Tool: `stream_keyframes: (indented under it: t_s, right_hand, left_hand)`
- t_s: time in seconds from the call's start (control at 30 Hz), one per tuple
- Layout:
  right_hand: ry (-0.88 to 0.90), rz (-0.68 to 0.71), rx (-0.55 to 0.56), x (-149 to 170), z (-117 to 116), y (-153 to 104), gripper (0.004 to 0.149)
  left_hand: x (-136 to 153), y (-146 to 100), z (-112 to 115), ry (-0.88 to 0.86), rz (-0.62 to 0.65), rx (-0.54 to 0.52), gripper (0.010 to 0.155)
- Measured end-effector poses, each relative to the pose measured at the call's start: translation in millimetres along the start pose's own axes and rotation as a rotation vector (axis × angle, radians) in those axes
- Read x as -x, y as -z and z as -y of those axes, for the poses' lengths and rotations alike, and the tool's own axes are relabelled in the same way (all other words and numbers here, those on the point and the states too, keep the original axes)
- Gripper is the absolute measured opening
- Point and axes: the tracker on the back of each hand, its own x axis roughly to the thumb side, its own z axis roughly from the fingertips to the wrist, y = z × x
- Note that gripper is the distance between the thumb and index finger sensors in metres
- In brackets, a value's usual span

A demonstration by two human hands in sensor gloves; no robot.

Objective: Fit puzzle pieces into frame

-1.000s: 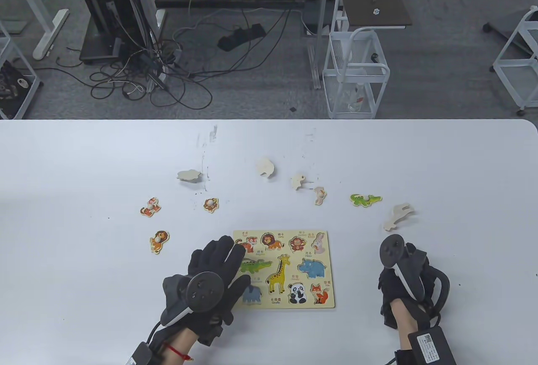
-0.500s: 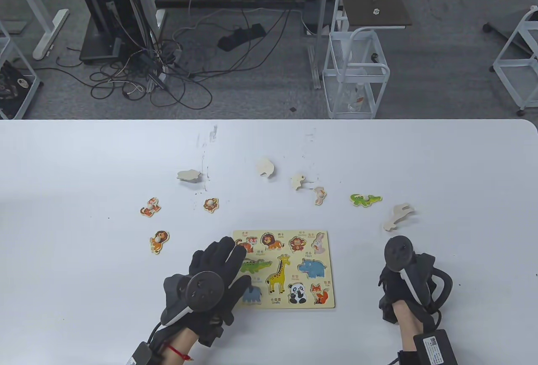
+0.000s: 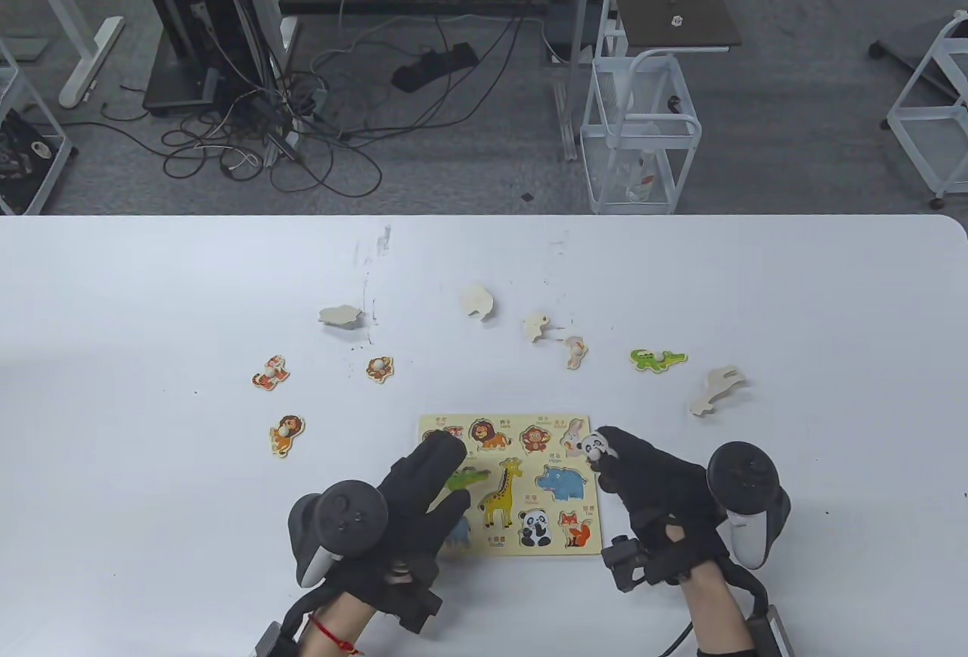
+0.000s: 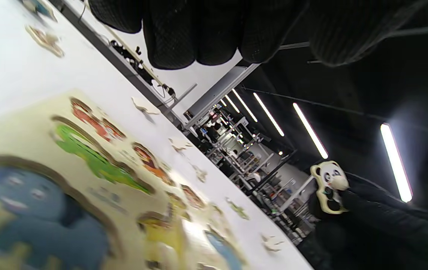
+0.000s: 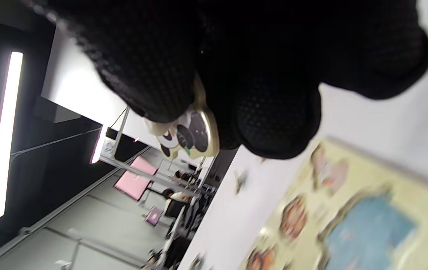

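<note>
So the panda piece (image 3: pixel 595 446) is pinched in the right hand (image 3: pixel 654 494), up off the board, hovering over the right edge of the puzzle frame (image 3: pixel 582 487) near the rabbit picture. You can see it in the left wrist view too, held by its little knob, and the right wrist view shows the fingers curled round it

The frame itself lies flat on the white table (image 3: pixel 151 294), close to the person, all its animal slots showing printed pictures: lion, monkey, rabbit, giraffe, hippo, panda, fox. The left hand (image 3: pixel 408 506) lies on the frame's left side with fingers straight and together, covering the tiger and part of the crocodile and elephant, so it's just pressing, not holding anything

Loose bits are scattered on the table beyond the frame: a lion piece (image 3: pixel 286 434) and a tiger piece (image 3: pixel 270 372) off to the left, a monkey piece (image 3: pixel 380 368) near them, a crocodile piece (image 3: pixel 657 359) to the right, a small one (image 3: pixel 575 351) I think is the rabbit, plus four pieces lying plain-wood side up (image 3: pixel 339 315) (image 3: pixel 477 302) (image 3: pixel 536 325) (image 3: pixel 715 389), can't tell which animals those are

Behind the table there's a white wire cart (image 3: pixel 639 131) and a mess of cables (image 3: pixel 280 135) on the floor
</note>
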Motion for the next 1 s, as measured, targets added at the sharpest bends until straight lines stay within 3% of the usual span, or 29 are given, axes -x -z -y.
stream_keyframes:
  t_s: [0.23, 0.4, 0.6, 0.7, 0.8, 1.0]
  right_hand:
    - [0.132, 0.027, -0.166, -11, -40, -11, 0.043]
    - [0.059, 0.065, -0.183, -16, -55, -16, 0.043]
    - [-0.078, 0.094, -0.197, -18, -69, -19, 0.043]
    - [-0.136, 0.11, -0.171, -20, -72, -21, 0.044]
    - [-0.249, 0.166, -0.056, -28, -65, -24, 0.047]
    - [-0.495, 0.454, 0.119, -51, -56, -38, 0.048]
  left_hand:
    - [-4, 1, 17, -0.154, -0.029, 0.095, 0.061]
    - [-9, 1, 24, -0.217, -0.029, 0.111, 0.054]
    - [-5, -1, 19, -0.268, -0.066, 0.041, 0.042]
    - [-2, 0, 19, -0.249, -0.084, 0.04, 0.042]
    - [-1, 0, 15, -0.17, -0.11, 0.016, 0.043]
    - [6, 2, 12, -0.099, -0.168, 0.015, 0.045]
